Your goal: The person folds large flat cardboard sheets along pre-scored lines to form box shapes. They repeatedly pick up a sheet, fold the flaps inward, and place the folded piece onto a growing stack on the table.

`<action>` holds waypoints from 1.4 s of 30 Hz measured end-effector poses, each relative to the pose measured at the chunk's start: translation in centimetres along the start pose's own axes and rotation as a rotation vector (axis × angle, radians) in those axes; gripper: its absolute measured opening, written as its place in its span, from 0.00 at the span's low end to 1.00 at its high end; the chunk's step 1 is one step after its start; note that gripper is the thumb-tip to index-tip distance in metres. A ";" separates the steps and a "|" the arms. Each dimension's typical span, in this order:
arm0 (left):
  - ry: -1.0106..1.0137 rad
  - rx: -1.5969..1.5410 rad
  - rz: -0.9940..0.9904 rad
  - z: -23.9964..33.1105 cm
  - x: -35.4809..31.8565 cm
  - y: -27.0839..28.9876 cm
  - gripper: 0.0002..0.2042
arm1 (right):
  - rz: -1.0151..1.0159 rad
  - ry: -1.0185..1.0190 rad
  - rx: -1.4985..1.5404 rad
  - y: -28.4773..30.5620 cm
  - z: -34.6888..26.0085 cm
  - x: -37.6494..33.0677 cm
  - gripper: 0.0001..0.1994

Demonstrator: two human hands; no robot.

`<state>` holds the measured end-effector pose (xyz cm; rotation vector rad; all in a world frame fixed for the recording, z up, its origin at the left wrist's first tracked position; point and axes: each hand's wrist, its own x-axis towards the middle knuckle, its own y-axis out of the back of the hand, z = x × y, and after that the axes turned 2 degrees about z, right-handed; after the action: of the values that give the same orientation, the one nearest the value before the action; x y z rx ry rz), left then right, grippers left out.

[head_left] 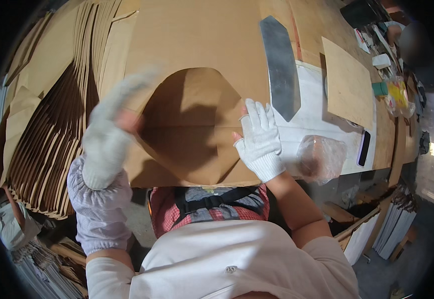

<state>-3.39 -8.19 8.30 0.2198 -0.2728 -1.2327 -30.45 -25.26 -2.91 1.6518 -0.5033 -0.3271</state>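
Note:
A large sheet of brown kraft paper (169, 32) lies in front of me, with its near end spread into a rounded diamond of folded paper (192, 119), like a bag bottom opened out. My right hand (259, 132), in a white glove with bare fingertips, rests flat along the right edge of that diamond, fingers stretched out. Over its left edge is my left hand (108, 134), gloved the same way and smeared by motion. The left thumb is near the paper's edge, and whether those fingers grip anything does not show. A pale elastic sleeve covers my left forearm.
On the left stands a fanned stack of folded brown paper (57, 129). To the right lie a dark grey pointed plate (281, 70), a tan board (347, 82), a clear plastic bag (321, 158) and a phone (363, 148). Another person (416, 47) is at the far right.

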 end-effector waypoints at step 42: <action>-0.154 0.921 0.112 -10.2 0.9 -5.8 0.39 | 0.165 -0.410 0.901 7.8 7.6 5.7 0.09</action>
<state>-5.06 -10.70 -3.08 0.8888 -0.9698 -0.9396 -30.32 -35.37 4.13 2.3973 -1.2141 -0.3386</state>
